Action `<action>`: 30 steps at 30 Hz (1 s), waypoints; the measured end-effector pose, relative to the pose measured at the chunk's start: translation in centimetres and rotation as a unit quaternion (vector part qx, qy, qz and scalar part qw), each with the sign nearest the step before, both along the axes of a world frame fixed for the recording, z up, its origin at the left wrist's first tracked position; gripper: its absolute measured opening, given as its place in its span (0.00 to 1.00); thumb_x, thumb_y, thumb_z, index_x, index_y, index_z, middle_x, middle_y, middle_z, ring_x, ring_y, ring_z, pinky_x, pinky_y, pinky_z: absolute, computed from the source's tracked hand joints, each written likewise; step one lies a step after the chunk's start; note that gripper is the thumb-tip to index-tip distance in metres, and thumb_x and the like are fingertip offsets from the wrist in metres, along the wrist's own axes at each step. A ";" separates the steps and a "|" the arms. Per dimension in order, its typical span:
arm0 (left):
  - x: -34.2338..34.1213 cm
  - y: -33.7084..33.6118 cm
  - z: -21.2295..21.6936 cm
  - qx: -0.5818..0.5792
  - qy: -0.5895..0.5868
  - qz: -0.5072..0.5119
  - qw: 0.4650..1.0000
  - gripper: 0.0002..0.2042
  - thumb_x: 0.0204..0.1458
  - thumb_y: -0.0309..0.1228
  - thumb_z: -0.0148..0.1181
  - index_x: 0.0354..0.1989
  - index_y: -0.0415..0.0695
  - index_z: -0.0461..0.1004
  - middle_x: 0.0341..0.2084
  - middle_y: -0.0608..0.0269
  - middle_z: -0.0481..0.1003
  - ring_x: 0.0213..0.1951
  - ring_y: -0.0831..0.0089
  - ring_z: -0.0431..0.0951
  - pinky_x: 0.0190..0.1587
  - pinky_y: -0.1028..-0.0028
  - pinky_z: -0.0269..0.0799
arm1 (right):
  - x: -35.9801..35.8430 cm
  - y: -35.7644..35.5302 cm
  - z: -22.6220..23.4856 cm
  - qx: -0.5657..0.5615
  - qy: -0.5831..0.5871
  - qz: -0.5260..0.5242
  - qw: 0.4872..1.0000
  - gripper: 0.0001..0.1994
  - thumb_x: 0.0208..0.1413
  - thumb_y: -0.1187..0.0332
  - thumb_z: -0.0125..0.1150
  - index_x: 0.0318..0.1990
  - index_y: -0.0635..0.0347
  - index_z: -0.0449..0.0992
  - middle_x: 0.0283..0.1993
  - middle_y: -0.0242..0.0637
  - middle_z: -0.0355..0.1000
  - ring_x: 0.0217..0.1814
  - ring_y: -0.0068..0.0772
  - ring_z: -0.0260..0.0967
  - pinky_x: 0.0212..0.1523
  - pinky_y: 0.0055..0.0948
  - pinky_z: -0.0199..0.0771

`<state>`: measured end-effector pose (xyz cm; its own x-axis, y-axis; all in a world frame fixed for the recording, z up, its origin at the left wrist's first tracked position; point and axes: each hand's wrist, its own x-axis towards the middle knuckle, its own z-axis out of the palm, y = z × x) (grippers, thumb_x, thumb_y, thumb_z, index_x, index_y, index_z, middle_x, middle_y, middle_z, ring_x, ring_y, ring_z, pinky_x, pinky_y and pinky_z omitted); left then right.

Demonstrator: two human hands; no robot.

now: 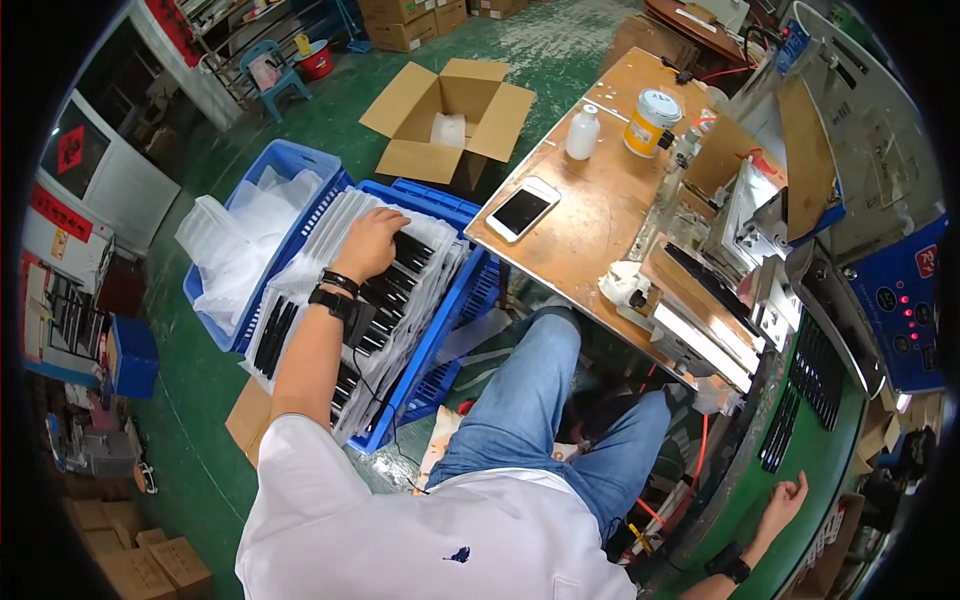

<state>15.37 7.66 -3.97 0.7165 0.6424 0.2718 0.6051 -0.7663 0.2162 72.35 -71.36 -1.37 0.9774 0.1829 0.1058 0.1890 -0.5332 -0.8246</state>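
My left hand (370,246) reaches down onto a white plastic tray (345,212) with rows of slim black pen-like sticks (412,252). Its fingers are close together and bent at the tray's far part; whether any stick is in them is hidden. The trays are stacked in a blue crate (400,400) at my left. Off to the right, my right hand (780,508) hovers at or over a green conveyor belt (810,470), with its fingers apart and nothing in them. More black sticks (800,385) lie side by side on the belt, just beyond that hand.
A second blue crate (325,165) holds loose white trays. An open cardboard box (400,100) stands beyond. The wooden table (570,245) bears a phone (522,210), a white bottle (582,133) and a yellow-white can (652,125). A machine with a blue control panel (900,310) rises at right.
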 end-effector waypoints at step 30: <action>24.0 -18.2 16.7 -0.077 -0.252 -0.265 0.928 0.16 0.55 0.21 0.68 0.53 0.39 0.78 0.47 0.51 0.76 0.50 0.53 0.79 0.54 0.65 0.76 | -8.2 32.6 16.7 -0.130 -0.296 0.338 0.884 0.17 0.60 0.67 0.73 0.55 0.60 0.82 0.35 0.43 0.76 0.34 0.31 0.73 0.37 0.31 0.73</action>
<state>39.33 -10.50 12.73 0.7500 0.2960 0.5916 -0.0544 -0.8637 0.5011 64.16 -38.77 15.33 0.4227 0.7972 0.4311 0.8943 -0.2899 -0.3408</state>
